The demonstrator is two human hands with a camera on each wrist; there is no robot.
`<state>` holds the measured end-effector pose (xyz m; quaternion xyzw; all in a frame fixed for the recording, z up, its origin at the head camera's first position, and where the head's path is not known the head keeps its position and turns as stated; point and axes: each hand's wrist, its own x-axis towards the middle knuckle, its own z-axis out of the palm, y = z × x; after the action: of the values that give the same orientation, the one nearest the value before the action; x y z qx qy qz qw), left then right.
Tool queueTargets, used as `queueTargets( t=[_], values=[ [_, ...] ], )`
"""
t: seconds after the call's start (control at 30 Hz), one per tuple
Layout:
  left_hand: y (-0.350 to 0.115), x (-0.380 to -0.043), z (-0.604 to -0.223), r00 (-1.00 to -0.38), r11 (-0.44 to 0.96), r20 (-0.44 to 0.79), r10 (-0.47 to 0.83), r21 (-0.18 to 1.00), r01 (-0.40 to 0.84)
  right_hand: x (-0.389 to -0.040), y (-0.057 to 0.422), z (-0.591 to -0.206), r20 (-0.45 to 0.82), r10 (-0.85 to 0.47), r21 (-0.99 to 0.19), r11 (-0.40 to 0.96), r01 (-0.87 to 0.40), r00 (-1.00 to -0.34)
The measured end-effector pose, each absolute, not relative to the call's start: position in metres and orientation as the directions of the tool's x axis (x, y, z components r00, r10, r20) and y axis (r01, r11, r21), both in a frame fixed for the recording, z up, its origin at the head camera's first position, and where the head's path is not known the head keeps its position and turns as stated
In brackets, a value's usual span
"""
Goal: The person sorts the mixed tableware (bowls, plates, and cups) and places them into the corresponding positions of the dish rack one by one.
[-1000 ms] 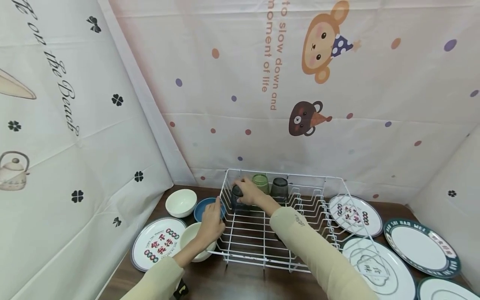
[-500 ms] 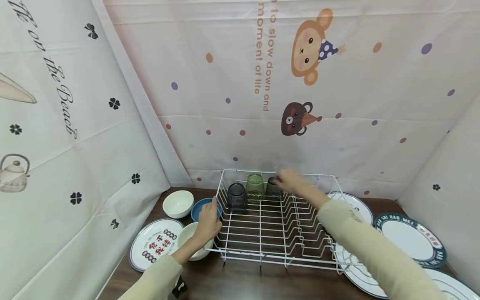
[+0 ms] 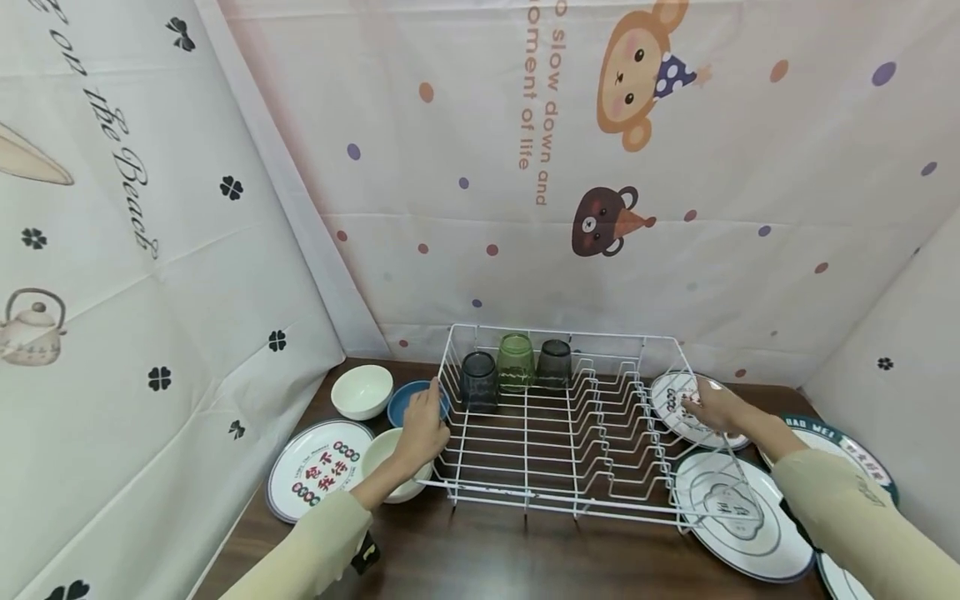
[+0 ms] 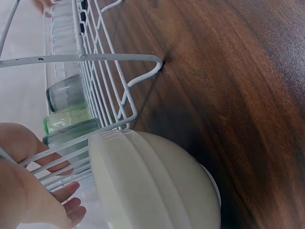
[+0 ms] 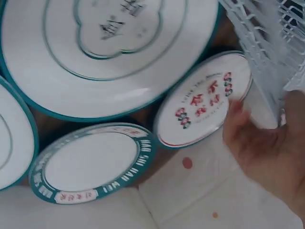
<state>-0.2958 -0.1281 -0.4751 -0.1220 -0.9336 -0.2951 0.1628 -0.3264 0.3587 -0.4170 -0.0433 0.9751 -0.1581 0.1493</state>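
A white wire dish rack [image 3: 576, 502] stands on the wooden table. At its back left are a dark glass [image 3: 479, 383], a green glass [image 3: 516, 364] and another dark glass [image 3: 554, 367]. My left hand [image 3: 422, 429] grips the rack's left side, thumb and fingers around the wires in the left wrist view. Below that hand, a cream bowl [image 4: 157, 181] sits beside the rack. At the rack's right top rail is my right hand [image 3: 726, 410], blurred in the right wrist view, thumb and fingers on either side of the wire. A red-lettered plate [image 5: 205, 102] lies near it.
Left of the rack lie a white bowl [image 3: 362, 392], a blue dish [image 3: 405, 402] and a red-lettered plate [image 3: 296, 471]. To the right are a large plate [image 3: 757, 546] and a green-rimmed plate [image 5: 90, 162]. Printed cloth walls [image 3: 360, 275] enclose the table's back and sides.
My right hand has moved from the left dark glass past the right one to the rack's right side. The left hand keeps its hold; the glasses stay put.
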Motion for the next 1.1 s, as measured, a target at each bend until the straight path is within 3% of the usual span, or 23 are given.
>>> queueTargets(
  t=[0.13, 0.3, 0.5, 0.67, 0.8, 0.97, 1.1],
  values=[
    [-0.129, -0.293, -0.476, -0.919, 0.789, 0.375, 0.122, 0.525, 0.319, -0.320, 0.357, -0.431, -0.206, -0.189, -0.497, 0.866, -0.063, -0.960],
    [-0.128, -0.287, -0.477, -0.921, 0.796, 0.372, 0.113, 0.522, 0.308, -0.314, 0.351, -0.445, 0.027, -0.150, -0.400, 0.904, -0.148, -0.988],
    [-0.125, -0.293, -0.468, -0.925, 0.850, 0.356, 0.136, 0.437, 0.293, -0.310, 0.351, -0.455, 0.077, -0.076, -0.458, 0.883, -0.103, -0.994],
    [-0.135, -0.318, -0.439, -0.969, 0.881, 0.193, 0.153, 0.418, 0.222, -0.305, 0.355, -0.458, 0.132, -0.059, -0.486, 0.866, -0.117, -0.989],
    [-0.169, -0.351, -0.409, -0.980, 0.925, 0.041, 0.196, 0.325, 0.198, -0.305, 0.353, -0.460, 0.243, -0.066, -0.490, 0.853, -0.181, -0.968],
    [-0.214, -0.381, -0.394, -0.967, 0.956, -0.193, 0.167, 0.270, 0.112, -0.307, 0.348, -0.458, 0.280, -0.066, -0.499, 0.842, -0.204, -0.958],
    [-0.236, -0.387, -0.399, -0.918, 0.970, -0.388, 0.087, 0.245, -0.011, -0.306, 0.347, -0.459, 0.271, -0.059, -0.504, 0.842, -0.194, -0.961]
  ],
)
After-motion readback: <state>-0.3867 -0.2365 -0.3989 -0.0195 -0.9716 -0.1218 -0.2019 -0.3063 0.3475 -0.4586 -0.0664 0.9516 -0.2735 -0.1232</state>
